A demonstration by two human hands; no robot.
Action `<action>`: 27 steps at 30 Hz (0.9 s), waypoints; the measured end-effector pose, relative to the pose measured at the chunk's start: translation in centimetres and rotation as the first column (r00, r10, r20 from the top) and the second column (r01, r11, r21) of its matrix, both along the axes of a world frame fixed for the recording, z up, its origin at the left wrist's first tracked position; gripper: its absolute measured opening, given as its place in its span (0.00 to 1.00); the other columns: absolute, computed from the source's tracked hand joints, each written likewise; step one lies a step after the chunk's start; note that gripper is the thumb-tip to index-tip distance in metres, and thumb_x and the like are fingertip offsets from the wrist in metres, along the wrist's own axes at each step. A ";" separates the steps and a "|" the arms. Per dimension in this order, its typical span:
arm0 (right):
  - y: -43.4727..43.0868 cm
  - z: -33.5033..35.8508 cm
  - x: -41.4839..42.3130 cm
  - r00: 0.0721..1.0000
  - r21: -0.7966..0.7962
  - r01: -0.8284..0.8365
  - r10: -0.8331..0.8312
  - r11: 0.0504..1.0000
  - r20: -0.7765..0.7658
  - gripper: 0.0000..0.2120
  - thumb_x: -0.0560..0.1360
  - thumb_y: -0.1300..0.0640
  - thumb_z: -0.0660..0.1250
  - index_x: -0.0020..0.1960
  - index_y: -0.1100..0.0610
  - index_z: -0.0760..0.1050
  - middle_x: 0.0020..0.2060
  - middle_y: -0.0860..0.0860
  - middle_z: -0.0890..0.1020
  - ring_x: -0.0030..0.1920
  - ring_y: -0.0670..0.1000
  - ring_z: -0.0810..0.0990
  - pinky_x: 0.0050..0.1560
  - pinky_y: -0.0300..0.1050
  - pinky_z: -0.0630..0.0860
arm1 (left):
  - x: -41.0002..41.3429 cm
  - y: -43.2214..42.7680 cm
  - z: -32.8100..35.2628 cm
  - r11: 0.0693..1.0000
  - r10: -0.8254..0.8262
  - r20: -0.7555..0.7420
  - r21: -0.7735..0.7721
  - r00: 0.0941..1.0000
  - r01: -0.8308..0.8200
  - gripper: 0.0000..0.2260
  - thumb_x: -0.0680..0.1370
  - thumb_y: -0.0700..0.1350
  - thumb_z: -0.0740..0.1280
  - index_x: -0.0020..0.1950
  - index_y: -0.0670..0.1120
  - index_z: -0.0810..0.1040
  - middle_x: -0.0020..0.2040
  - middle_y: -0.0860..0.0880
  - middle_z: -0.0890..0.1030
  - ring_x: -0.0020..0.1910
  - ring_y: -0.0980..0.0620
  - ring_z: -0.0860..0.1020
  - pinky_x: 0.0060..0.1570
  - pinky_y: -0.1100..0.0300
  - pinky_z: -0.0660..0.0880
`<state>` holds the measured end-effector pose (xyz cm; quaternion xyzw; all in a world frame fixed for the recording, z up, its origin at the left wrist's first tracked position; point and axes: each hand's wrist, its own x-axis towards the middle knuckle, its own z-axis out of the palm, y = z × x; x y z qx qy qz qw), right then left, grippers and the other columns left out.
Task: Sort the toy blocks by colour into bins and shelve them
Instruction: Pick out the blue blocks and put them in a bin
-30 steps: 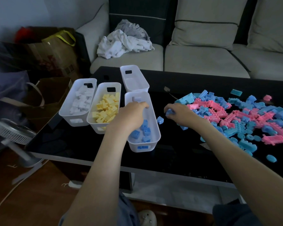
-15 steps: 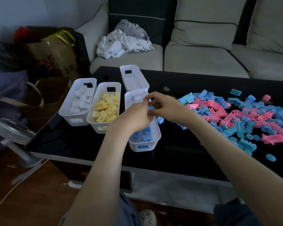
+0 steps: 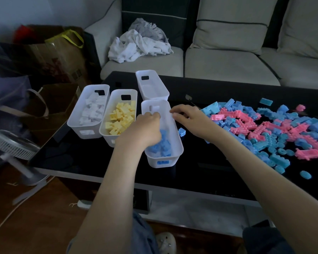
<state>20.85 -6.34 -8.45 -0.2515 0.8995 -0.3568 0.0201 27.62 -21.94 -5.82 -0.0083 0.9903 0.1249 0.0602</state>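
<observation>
Both hands are at the blue bin (image 3: 179,143), which stands on the left part of the black table (image 3: 200,162). The left hand (image 3: 145,129) hangs knuckles-up over the bin's middle, with its fingers curled down into it. I cannot tell whether they hold a block. The right hand (image 3: 189,120) reaches in from the right, its fingers bent and their tips at the bin's right rim. Here too I cannot tell whether anything is pinched.

Blue blocks (image 3: 163,147) lie in the near end of the bin. One loose block (image 3: 182,132), also blue, sits on the table just beside the bin's right wall, under the right wrist. A wide pile (image 3: 264,129) of pink and blue blocks covers the right part of the table, well apart from the bins.

Left of the blue bin stands the yellow bin (image 3: 104,129), touching it or nearly so, and it is well filled with yellow blocks. Left of that stands the white bin (image 3: 75,125), which holds white blocks. An empty bin (image 3: 154,88) stands just behind the blue one.

Behind the table is a pale sofa (image 3: 218,63) with a crumpled cloth (image 3: 140,43) on its seat. A fan (image 3: 13,145) stands on the floor at the left, near paper bags (image 3: 59,52).
</observation>
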 end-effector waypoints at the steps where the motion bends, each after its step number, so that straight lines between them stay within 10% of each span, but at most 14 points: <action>1: 0.4 -0.8 -0.7 0.998 0.118 0.036 -0.030 0.992 -0.052 0.13 0.79 0.53 0.60 0.62 0.52 0.73 0.54 0.48 0.76 0.58 0.50 0.72 0.60 0.45 0.68 | 0.1 0.1 0.0 1.000 -0.007 0.002 0.010 1.000 0.007 0.21 0.79 0.37 0.57 0.72 0.44 0.63 0.68 0.44 0.67 0.64 0.45 0.68 0.60 0.51 0.71; 5: 2.0 -4.0 -1.3 0.998 0.514 0.057 -0.037 0.856 -0.048 0.16 0.77 0.52 0.62 0.65 0.50 0.70 0.60 0.52 0.72 0.63 0.56 0.67 0.63 0.54 0.65 | 0.1 0.4 -0.1 1.000 0.006 -0.030 0.029 1.000 -0.005 0.18 0.80 0.38 0.55 0.70 0.44 0.64 0.67 0.44 0.69 0.63 0.45 0.71 0.59 0.50 0.72; 14: 6.7 -2.9 -1.0 0.954 0.129 0.219 -0.184 0.967 -0.236 0.10 0.77 0.54 0.64 0.57 0.57 0.72 0.49 0.50 0.71 0.51 0.50 0.70 0.51 0.41 0.64 | -0.5 1.9 -0.4 0.990 -0.018 -0.151 -0.139 0.988 -0.004 0.19 0.81 0.44 0.56 0.72 0.46 0.62 0.71 0.45 0.65 0.69 0.43 0.62 0.62 0.50 0.64; 18: 8.6 -2.7 0.0 0.990 0.235 0.129 -0.111 0.963 -0.086 0.08 0.76 0.55 0.66 0.54 0.56 0.71 0.48 0.49 0.74 0.41 0.44 0.71 0.41 0.36 0.66 | -0.4 3.6 -0.1 0.996 -0.092 -0.208 -0.017 0.974 0.090 0.18 0.82 0.43 0.56 0.73 0.47 0.63 0.70 0.45 0.67 0.69 0.44 0.63 0.63 0.50 0.65; 27: 8.3 -4.0 1.7 0.996 0.333 0.071 -0.051 0.940 -0.067 0.10 0.77 0.57 0.64 0.57 0.55 0.70 0.51 0.47 0.72 0.52 0.47 0.72 0.52 0.39 0.67 | 0.0 5.5 0.1 0.976 -0.137 -0.149 0.149 0.979 0.159 0.19 0.83 0.46 0.55 0.74 0.47 0.61 0.66 0.45 0.73 0.62 0.45 0.73 0.61 0.48 0.72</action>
